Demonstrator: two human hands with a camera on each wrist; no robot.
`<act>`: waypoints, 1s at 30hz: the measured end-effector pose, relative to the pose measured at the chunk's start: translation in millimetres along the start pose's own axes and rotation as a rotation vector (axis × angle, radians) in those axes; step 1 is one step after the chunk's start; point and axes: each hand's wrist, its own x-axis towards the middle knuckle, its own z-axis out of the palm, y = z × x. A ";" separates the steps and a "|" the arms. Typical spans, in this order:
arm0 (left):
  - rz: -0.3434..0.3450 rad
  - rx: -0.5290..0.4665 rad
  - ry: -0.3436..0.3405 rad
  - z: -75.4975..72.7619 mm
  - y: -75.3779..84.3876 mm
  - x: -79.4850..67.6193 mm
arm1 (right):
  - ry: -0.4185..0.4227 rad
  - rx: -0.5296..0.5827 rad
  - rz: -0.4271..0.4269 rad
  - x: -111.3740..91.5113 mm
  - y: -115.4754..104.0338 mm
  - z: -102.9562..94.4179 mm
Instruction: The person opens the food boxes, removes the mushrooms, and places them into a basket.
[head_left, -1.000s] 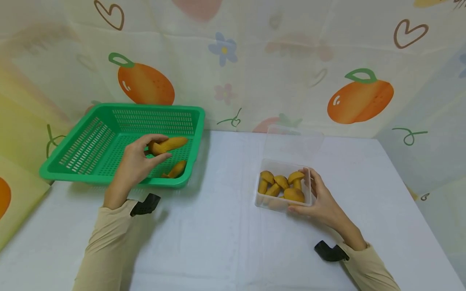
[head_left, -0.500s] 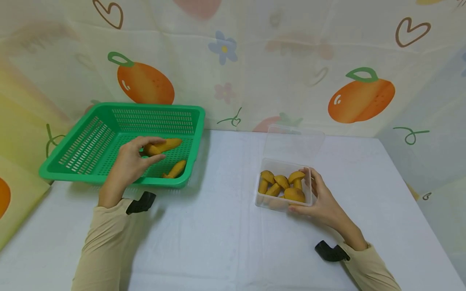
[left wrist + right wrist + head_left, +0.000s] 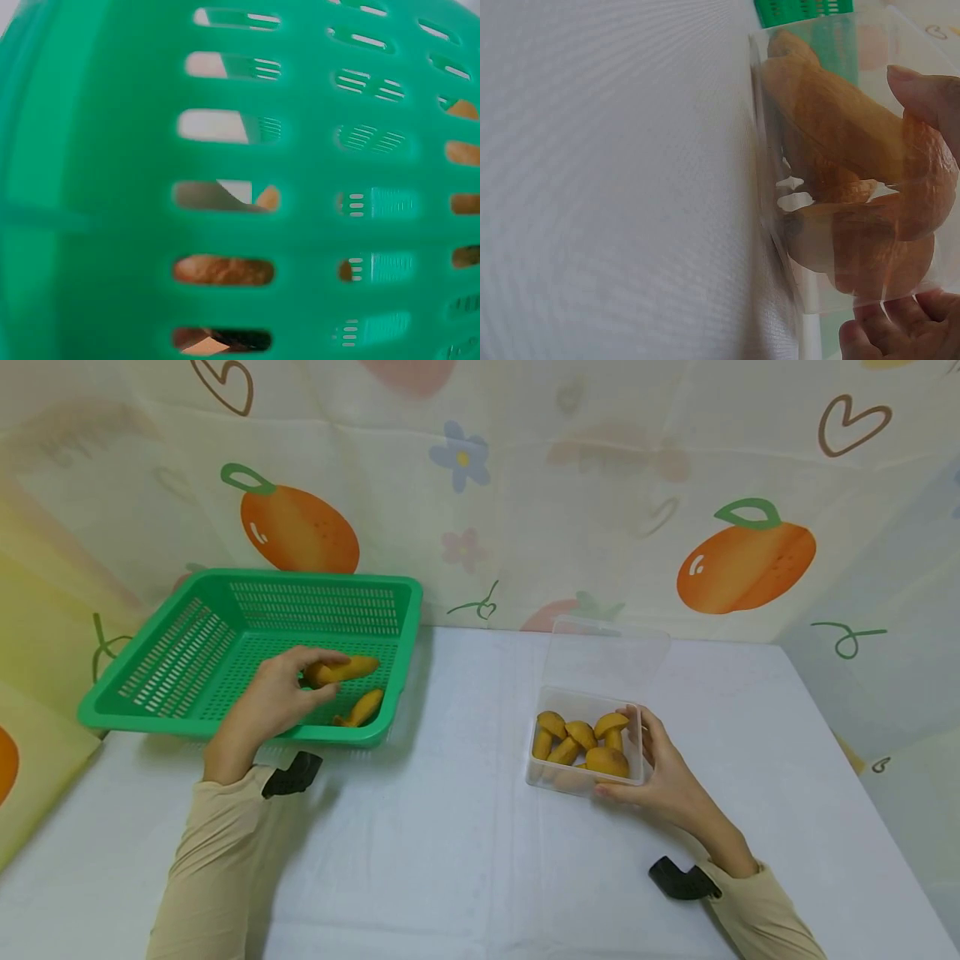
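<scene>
My left hand [image 3: 273, 697] reaches into the green plastic basket [image 3: 360, 732], thumb and fingers around the cap end of a yellow-brown mushroom [image 3: 345, 670]. A second mushroom [image 3: 365, 707] lies in the basket's near right corner. In the left wrist view the slotted basket wall [image 3: 135, 150] fills the picture, and the hand is mostly hidden behind it. My right hand [image 3: 671, 785] grips the right side of a clear plastic box [image 3: 558, 779], thumb in front and fingers at the back corner. Several mushrooms [image 3: 581, 735] lie inside it; in the right wrist view, mushrooms [image 3: 855, 127] show through its wall.
A transparent lid [image 3: 603, 652] is tilted back behind the box. Both containers stand on a white-covered table [image 3: 450, 843]. A fabric backdrop [image 3: 517, 485] printed with fruit and flowers rises along the table's far edge.
My left hand has moved left with the mushroom, then lower inside the basket. The right hand and box have stayed in place.
</scene>
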 end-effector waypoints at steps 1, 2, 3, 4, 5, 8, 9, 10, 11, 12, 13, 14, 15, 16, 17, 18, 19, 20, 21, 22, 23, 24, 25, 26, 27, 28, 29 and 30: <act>-0.002 0.006 -0.011 -0.1 -0.2 0.4 | 0.000 0.001 -0.002 0.0 0.0 0.1; -0.006 0.011 -0.021 -0.2 -0.3 0.6 | 0.001 0.002 -0.004 0.0 0.1 0.2; -0.010 0.016 -0.032 -0.2 -0.4 0.9 | 0.001 0.002 -0.005 0.1 0.2 0.3; -0.014 0.019 -0.041 -0.2 -0.4 1.1 | 0.002 0.002 -0.007 0.2 0.3 0.4; -0.020 0.021 -0.051 -0.1 -0.4 1.4 | 0.001 0.003 -0.008 0.2 0.2 0.4; -0.029 0.028 -0.076 0.1 -0.6 2.1 | 0.001 0.003 -0.012 0.2 0.5 0.4; -0.030 0.032 -0.085 0.2 -0.6 2.5 | 0.000 0.003 -0.014 0.2 0.6 0.3; -0.029 0.034 -0.093 0.4 -0.7 2.8 | 0.001 0.004 -0.016 0.1 0.6 0.2; -0.029 0.035 -0.102 0.6 -0.7 3.4 | 0.001 0.005 -0.016 0.0 0.5 0.2; -0.028 0.034 -0.110 0.7 -0.9 3.9 | 0.001 0.005 -0.015 -0.1 0.5 0.1; -0.026 0.032 -0.119 0.8 -0.7 4.3 | 0.001 0.006 -0.014 -0.1 0.3 0.1; -0.027 0.034 -0.128 0.8 -0.7 4.9 | 0.000 0.008 -0.013 -0.2 0.2 0.1; -0.028 0.035 -0.137 0.8 -0.5 5.2 | 0.000 0.010 -0.012 -0.3 0.1 0.1; -0.032 0.034 -0.145 0.7 -0.3 5.6 | 0.000 0.011 -0.010 -0.4 -0.1 0.0; -0.035 0.032 -0.153 0.6 0.1 5.9 | -0.001 0.012 -0.008 -0.5 -0.2 0.0; -0.038 0.036 -0.159 0.5 0.2 6.1 | -0.001 0.012 -0.007 -0.6 -0.3 0.0; -0.041 0.038 -0.164 0.3 0.7 6.1 | -0.001 0.011 -0.008 -0.6 -0.4 0.1; -0.045 0.040 -0.167 0.2 0.8 6.2 | -0.001 0.011 -0.008 -0.8 -0.5 0.2; -0.048 0.041 -0.170 0.1 1.2 6.1 | -0.002 0.013 -0.008 -0.8 -0.6 0.2; -0.050 0.041 -0.171 0.0 1.3 6.0 | -0.001 0.013 -0.007 -0.9 -0.7 0.2; -0.050 0.040 -0.172 0.0 1.5 6.0 | -0.001 0.014 -0.007 -0.9 -0.8 0.3; -0.051 0.036 -0.173 0.0 1.3 5.9 | -0.001 0.015 -0.008 -0.9 -0.8 0.3; -0.053 0.031 -0.174 0.1 1.1 5.8 | 0.000 0.015 -0.007 -0.8 -0.8 0.3; -0.053 0.027 -0.175 0.2 0.9 5.7 | 0.000 0.015 -0.007 -0.8 -0.9 0.3; -0.053 0.023 -0.175 0.4 0.7 5.7 | 0.001 0.016 -0.008 -0.7 -0.8 0.3; -0.055 0.018 -0.173 0.6 0.5 5.7 | 0.002 0.015 -0.010 -0.7 -0.8 0.4; -0.057 0.014 -0.172 0.8 0.5 5.7 | 0.002 0.015 -0.011 -0.7 -0.7 0.4; -0.060 0.007 -0.171 1.0 0.5 5.6 | 0.002 0.015 -0.012 -0.6 -0.6 0.4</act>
